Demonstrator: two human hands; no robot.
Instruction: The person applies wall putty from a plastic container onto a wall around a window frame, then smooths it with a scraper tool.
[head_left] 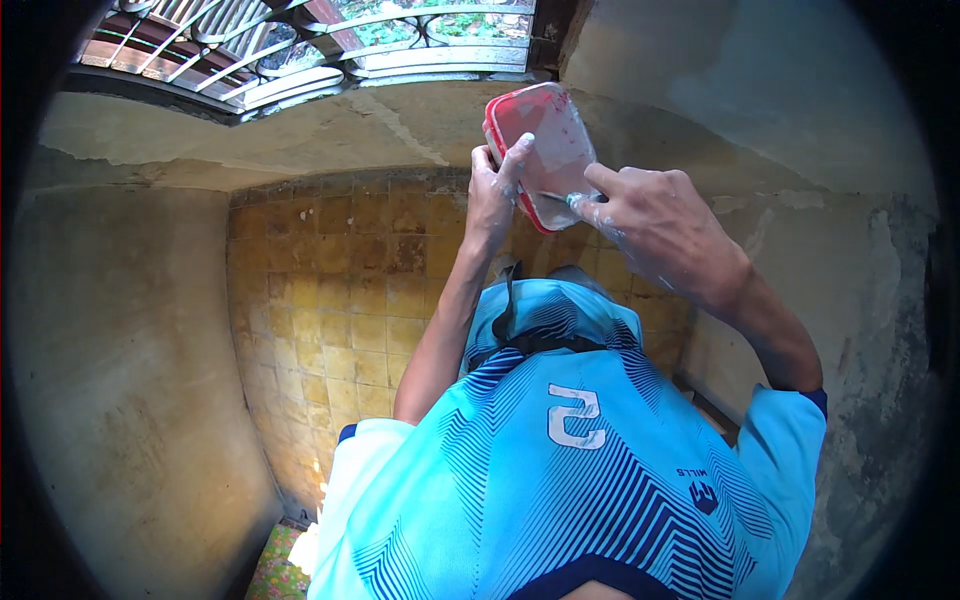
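A plastic container [560, 140] with rounded corners and a red rim is held up in front of me, tilted. White paste coats its inside. My left hand [495, 185] grips its left edge, the thumb over the rim and smeared with white. In my closed right hand [665, 225] is a small tool [572, 200] with a bit of green showing and a thin end reaching into the container's lower part. Most of the tool is hidden by my fingers, which carry white smears too.
A window with a curved metal grille [350, 60] is ahead at the top left. Bare, stained plaster walls [130, 350] stand on both sides. Below lies a floor of yellow-brown tiles [340, 290]. A flowered cloth [275, 570] is at the lower left.
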